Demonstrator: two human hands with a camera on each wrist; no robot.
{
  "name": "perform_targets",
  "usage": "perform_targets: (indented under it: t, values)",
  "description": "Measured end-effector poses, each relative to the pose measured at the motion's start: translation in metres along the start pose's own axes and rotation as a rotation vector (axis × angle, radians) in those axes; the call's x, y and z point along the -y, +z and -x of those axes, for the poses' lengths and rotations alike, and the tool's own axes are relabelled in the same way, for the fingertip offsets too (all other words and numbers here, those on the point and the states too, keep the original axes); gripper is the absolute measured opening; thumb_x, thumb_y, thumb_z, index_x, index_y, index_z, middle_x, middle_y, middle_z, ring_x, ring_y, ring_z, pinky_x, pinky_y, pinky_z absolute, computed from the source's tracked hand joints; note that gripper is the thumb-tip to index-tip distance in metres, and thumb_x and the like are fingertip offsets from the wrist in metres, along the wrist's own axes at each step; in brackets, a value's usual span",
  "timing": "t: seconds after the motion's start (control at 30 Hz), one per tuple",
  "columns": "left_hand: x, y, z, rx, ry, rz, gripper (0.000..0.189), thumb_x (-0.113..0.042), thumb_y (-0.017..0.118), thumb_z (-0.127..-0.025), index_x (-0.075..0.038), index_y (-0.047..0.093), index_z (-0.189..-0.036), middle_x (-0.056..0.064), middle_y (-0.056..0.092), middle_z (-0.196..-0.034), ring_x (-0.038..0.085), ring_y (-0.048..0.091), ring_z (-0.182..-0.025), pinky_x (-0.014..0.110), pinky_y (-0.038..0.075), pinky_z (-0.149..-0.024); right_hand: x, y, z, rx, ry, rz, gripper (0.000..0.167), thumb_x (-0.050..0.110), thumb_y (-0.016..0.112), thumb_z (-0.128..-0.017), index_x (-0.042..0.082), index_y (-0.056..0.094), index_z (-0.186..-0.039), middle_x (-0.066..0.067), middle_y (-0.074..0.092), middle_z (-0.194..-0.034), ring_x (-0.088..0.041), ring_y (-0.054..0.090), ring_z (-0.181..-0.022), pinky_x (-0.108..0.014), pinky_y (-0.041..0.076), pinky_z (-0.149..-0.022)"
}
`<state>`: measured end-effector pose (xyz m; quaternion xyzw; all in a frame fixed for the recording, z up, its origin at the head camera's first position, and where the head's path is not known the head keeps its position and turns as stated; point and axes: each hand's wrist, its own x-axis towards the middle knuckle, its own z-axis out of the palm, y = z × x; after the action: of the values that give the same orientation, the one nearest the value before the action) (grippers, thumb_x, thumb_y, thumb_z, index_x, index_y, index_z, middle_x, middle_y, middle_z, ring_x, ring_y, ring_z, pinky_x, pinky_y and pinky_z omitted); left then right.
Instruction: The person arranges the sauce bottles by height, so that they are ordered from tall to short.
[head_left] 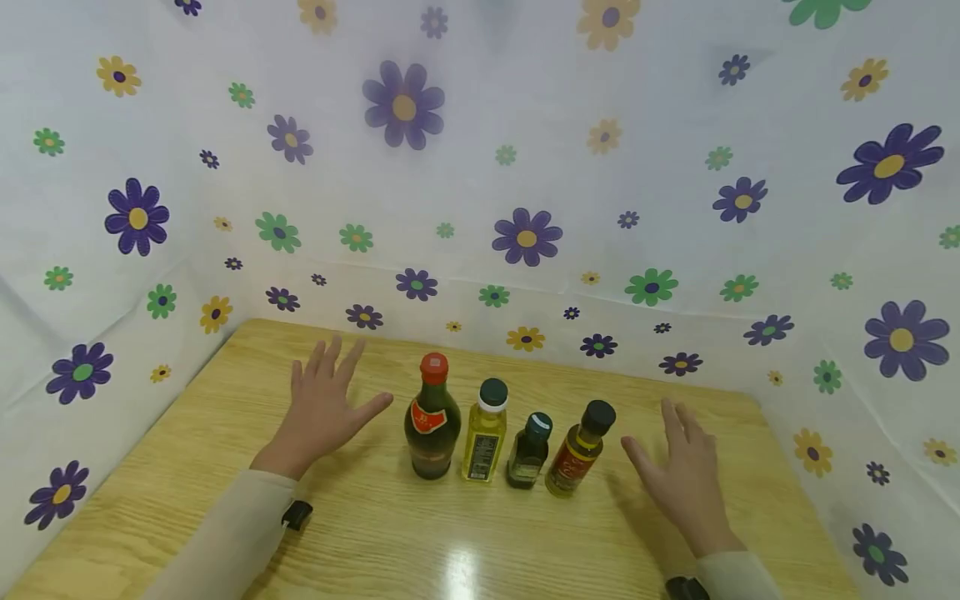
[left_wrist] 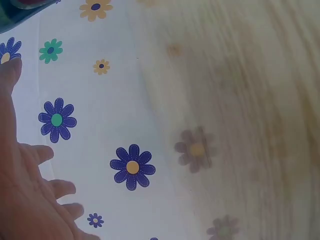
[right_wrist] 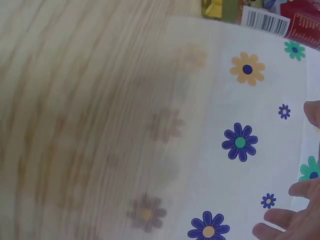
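Observation:
Near the middle of the table, a dark bottle with a red cap stands at the left of a row. Beside it come a clear bottle of yellow oil, a small dark bottle and a bottle with a black cap and red label. My left hand is left of the row, fingers spread, holding nothing. To the right of the row my right hand also has its fingers extended and holds nothing. The right wrist view catches part of the red label near that hand.
The bottles stand on a light wooden table. A white cloth with printed flowers hangs behind the table and along both sides. Dark bands sit at both wrists, by the sleeves.

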<state>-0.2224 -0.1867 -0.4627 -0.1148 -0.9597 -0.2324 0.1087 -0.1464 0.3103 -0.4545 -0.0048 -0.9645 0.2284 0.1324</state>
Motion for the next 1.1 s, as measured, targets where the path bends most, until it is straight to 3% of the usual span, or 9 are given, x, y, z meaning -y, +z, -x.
perform_targets:
  t: [0.13,0.3,0.4,0.5,0.57,0.63,0.8,1.1]
  values:
    - [0.001,0.001,0.002,0.049,0.001,0.092,0.099,-0.072,0.059,-0.093,-0.017,0.020,-0.167,0.024,0.017,-0.169,0.050,0.012,-0.154,0.076,0.012,-0.118,0.007,-0.001,0.001,0.092,0.035,-0.104,0.093,0.055,0.060,-0.101,0.003,0.017,-0.164,-0.032,0.020,-0.164,-0.059,0.024,-0.145,-0.079,0.027,-0.109]
    - [0.002,0.003,0.003,0.132,0.000,0.291,0.094,-0.067,0.059,-0.096,-0.017,0.020,-0.166,0.018,0.021,-0.169,0.045,0.018,-0.154,0.072,0.024,-0.117,0.014,0.001,0.003,0.159,-0.008,-0.346,0.083,0.038,0.064,-0.103,0.002,0.021,-0.163,-0.030,0.025,-0.163,-0.051,0.031,-0.146,-0.068,0.030,-0.116]
    - [0.001,0.004,0.004,0.139,0.011,0.420,0.083,-0.056,0.059,-0.101,-0.014,0.026,-0.164,0.017,0.028,-0.167,0.042,0.026,-0.152,0.067,0.026,-0.119,0.017,0.004,0.005,0.168,-0.087,-0.490,0.072,0.023,0.064,-0.104,0.001,0.026,-0.161,-0.027,0.032,-0.161,-0.042,0.039,-0.144,-0.044,0.037,-0.119]
    - [-0.003,0.004,0.004,0.110,0.052,0.563,0.067,-0.042,0.058,-0.106,-0.012,0.033,-0.161,0.017,0.041,-0.159,0.039,0.040,-0.145,0.063,0.033,-0.117,0.020,0.007,0.007,0.169,-0.201,-0.621,0.063,0.006,0.061,-0.104,-0.001,0.030,-0.158,-0.023,0.039,-0.157,-0.021,0.048,-0.140,-0.022,0.042,-0.112]
    - [-0.009,0.004,0.005,0.096,0.096,0.656,0.058,-0.033,0.058,-0.108,-0.012,0.037,-0.158,0.016,0.049,-0.152,0.036,0.047,-0.139,0.060,0.038,-0.115,0.022,0.008,0.008,0.176,-0.256,-0.700,0.061,-0.002,0.058,-0.103,-0.001,0.031,-0.157,-0.018,0.043,-0.154,-0.007,0.049,-0.136,-0.015,0.042,-0.108]
    - [-0.016,0.003,0.007,0.090,0.141,0.724,0.053,-0.025,0.059,-0.107,-0.014,0.040,-0.156,0.014,0.053,-0.146,0.034,0.051,-0.135,0.060,0.041,-0.113,0.025,0.008,0.009,0.179,-0.280,-0.755,0.059,-0.005,0.057,-0.103,-0.002,0.033,-0.156,-0.011,0.046,-0.151,0.000,0.050,-0.132,-0.016,0.043,-0.107]
    - [-0.035,0.003,0.014,0.110,0.212,0.796,0.058,-0.019,0.068,-0.102,-0.019,0.042,-0.155,0.008,0.054,-0.146,0.035,0.050,-0.136,0.062,0.041,-0.112,0.037,0.006,0.010,0.164,-0.252,-0.813,0.052,-0.004,0.060,-0.101,-0.001,0.044,-0.150,0.005,0.057,-0.139,-0.004,0.056,-0.128,-0.020,0.048,-0.105]
    - [-0.057,0.003,0.019,0.068,0.264,0.841,0.065,-0.012,0.078,-0.093,-0.017,0.048,-0.150,0.002,0.052,-0.149,0.033,0.050,-0.137,0.061,0.041,-0.112,0.052,0.011,0.012,0.092,-0.246,-0.879,0.045,-0.010,0.062,-0.098,-0.006,0.051,-0.141,0.007,0.063,-0.129,-0.005,0.061,-0.119,-0.018,0.052,-0.098]
